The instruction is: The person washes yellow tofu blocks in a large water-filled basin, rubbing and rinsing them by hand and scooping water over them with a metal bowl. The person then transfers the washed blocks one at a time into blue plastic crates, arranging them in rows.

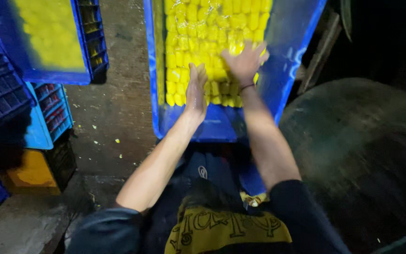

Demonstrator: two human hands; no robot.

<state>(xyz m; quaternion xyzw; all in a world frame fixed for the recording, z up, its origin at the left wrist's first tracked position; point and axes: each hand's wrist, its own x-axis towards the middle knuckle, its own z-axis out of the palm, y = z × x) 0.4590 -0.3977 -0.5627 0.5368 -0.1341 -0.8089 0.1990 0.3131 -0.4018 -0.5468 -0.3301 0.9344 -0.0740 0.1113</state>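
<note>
A blue plastic crate (222, 124) lined with clear film stands in front of me, filled with rows of small yellow blocks (198, 33). My left hand (196, 91) stands edge-on with fingers straight, pressed against the near left side of the yellow pile. My right hand (245, 61) lies flat with fingers spread on top of the blocks at the near right. Neither hand grips anything.
A second blue crate (48, 40) of yellow material sits at the upper left above stacked blue crates (48, 113) and a yellow one (34, 171). Concrete floor (118, 108) with yellow crumbs lies between. A large dark rounded object (363, 150) fills the right.
</note>
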